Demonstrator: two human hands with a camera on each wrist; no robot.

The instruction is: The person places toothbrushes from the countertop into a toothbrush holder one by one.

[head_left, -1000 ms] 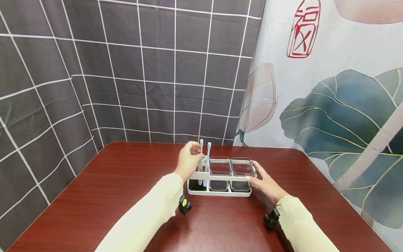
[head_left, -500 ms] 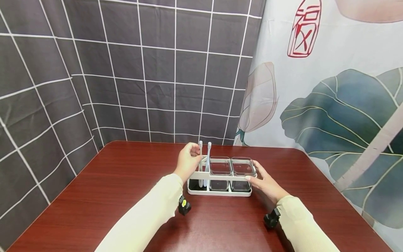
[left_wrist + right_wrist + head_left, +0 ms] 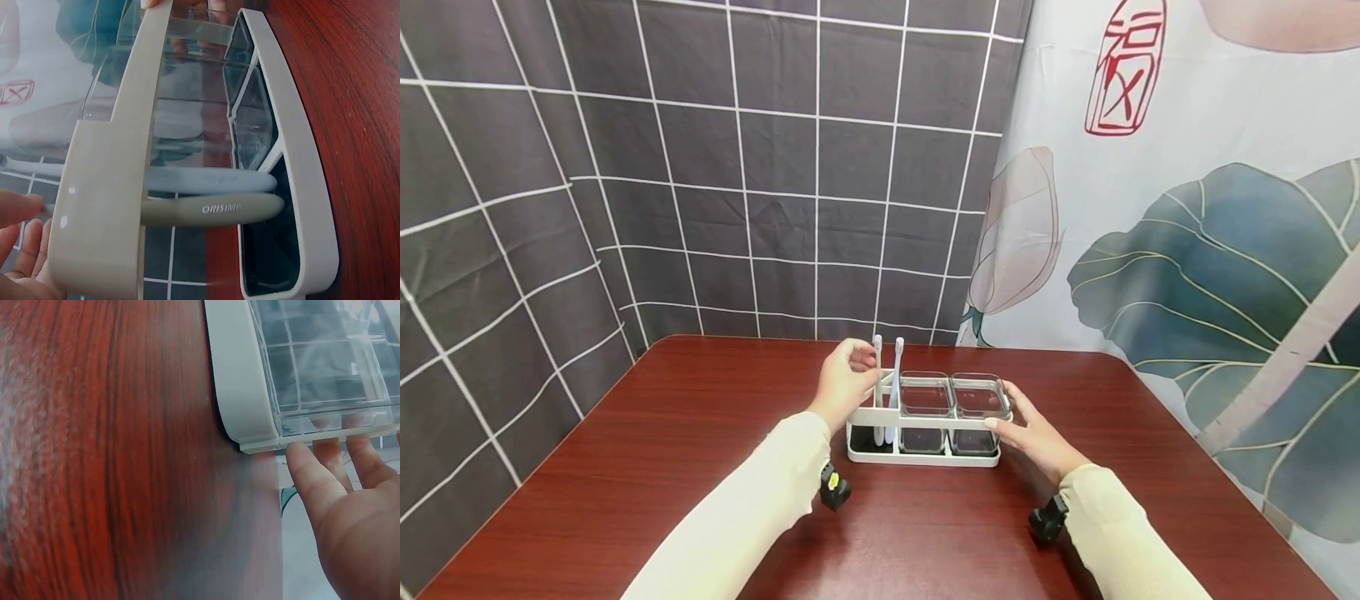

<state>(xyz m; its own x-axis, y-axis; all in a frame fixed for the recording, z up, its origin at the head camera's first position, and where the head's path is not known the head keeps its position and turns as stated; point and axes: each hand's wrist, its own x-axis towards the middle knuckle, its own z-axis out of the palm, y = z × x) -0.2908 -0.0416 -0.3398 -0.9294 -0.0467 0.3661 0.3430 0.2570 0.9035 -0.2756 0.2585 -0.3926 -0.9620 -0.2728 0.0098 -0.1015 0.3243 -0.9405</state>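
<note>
A white toothbrush holder (image 3: 872, 419) with an upper frame and a dark-lined base stands on the table. Two toothbrushes lean upright in its left compartment: a grey-green toothbrush (image 3: 212, 210) and a pale blue toothbrush (image 3: 209, 180). Beside the grey-green one's neck is my left hand (image 3: 844, 379), its thumb and fingers apart around it; no firm hold shows. My right hand (image 3: 1037, 433) grips the holder's right end, thumb on the front of the upper frame and fingers behind it. Clear cups (image 3: 980, 396) fill the other two compartments.
The reddish-brown table (image 3: 700, 433) extends around the holder, with its back edge close behind. A dark grid-patterned cloth (image 3: 775, 167) hangs at the back and left; a lotus-print cloth (image 3: 1030, 92) hangs at the right.
The grey-green toothbrush has sunk slightly in its compartment. My left hand has then drawn a little to the left, loosening from it. My right hand has stayed on the holder.
</note>
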